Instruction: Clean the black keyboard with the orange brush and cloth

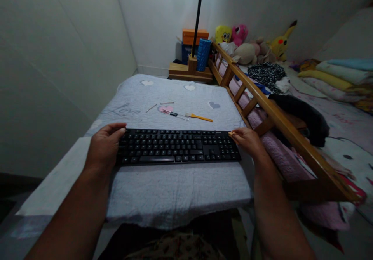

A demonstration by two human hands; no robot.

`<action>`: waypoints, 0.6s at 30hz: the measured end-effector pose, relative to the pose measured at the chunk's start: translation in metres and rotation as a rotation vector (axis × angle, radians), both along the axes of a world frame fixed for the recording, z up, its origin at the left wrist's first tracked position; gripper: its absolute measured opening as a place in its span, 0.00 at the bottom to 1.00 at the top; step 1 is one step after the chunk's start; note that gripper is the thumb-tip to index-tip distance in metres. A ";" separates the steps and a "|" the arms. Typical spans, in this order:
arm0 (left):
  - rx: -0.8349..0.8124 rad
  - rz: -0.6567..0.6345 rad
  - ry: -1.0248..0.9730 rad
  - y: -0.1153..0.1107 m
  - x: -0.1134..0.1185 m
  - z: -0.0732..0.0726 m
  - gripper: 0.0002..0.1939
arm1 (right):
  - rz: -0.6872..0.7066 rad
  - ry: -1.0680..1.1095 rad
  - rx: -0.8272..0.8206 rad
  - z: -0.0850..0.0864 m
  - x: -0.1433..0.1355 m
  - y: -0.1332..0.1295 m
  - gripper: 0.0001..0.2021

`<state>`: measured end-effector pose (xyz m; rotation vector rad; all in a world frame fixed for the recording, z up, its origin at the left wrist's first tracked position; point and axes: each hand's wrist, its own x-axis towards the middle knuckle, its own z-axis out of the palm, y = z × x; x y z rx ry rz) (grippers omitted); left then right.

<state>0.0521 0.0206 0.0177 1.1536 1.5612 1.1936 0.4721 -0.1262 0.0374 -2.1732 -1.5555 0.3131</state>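
A black full-size keyboard (pixel 169 146) lies across the cloth-covered table in front of me. My left hand (pixel 106 143) is closed around its left end, thumb near the upper corner. At the upper right corner, my right hand (pixel 246 137) pinches a small yellow-orange piece (pixel 231 134) against the keyboard's edge; its exact kind is too small to make out. Beyond the keyboard lie a brush with an orange handle (pixel 201 117), a wire tool with a black grip (pixel 174 114) and two thin white sticks, one tilted (pixel 151 108) and one nearly level (pixel 167 103).
A wooden bed rail (pixel 262 104) runs close along the table's right side. Behind it are plush toys (pixel 247 52), clothes and folded bedding (pixel 335 75). At the far end stand an orange box (pixel 195 36), a blue foam roller (pixel 203 54) and a black pole (pixel 198 15).
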 end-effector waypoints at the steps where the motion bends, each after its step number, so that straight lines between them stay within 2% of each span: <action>1: 0.000 0.002 -0.003 0.000 0.000 0.001 0.19 | 0.000 0.001 -0.006 0.000 0.000 -0.001 0.13; 9: -0.008 -0.004 0.008 0.000 0.000 -0.001 0.20 | 0.041 0.049 -0.083 0.001 -0.003 -0.035 0.16; 18: -0.002 0.010 -0.003 -0.002 0.003 0.003 0.18 | -0.023 0.039 -0.067 -0.002 -0.014 -0.070 0.15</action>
